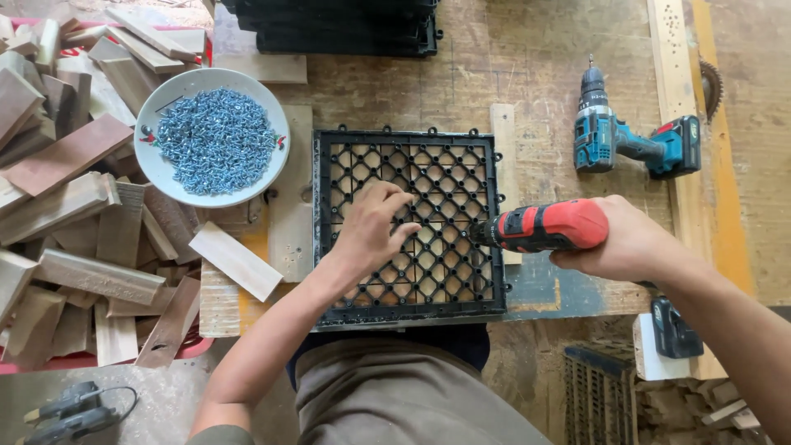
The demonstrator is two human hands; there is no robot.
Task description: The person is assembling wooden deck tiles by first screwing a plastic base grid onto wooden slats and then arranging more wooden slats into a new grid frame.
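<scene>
A square black plastic grid tile (409, 224) lay flat on the wooden counter (535, 74), just in front of the person. Its face was an open lattice of diamond-shaped holes with small loops along the edges, and pale wood showed through the gaps. The left hand (372, 231) pressed down on the lattice, fingers spread and bent. The right hand (620, 244) gripped a red cordless drill (545, 226), its nose meeting the tile's right side. A white bowl of blue-grey screws (212, 136) sat nearby to the left, beside a heap of wooden slats (70, 206). A teal drill (630, 140) lay apart.
</scene>
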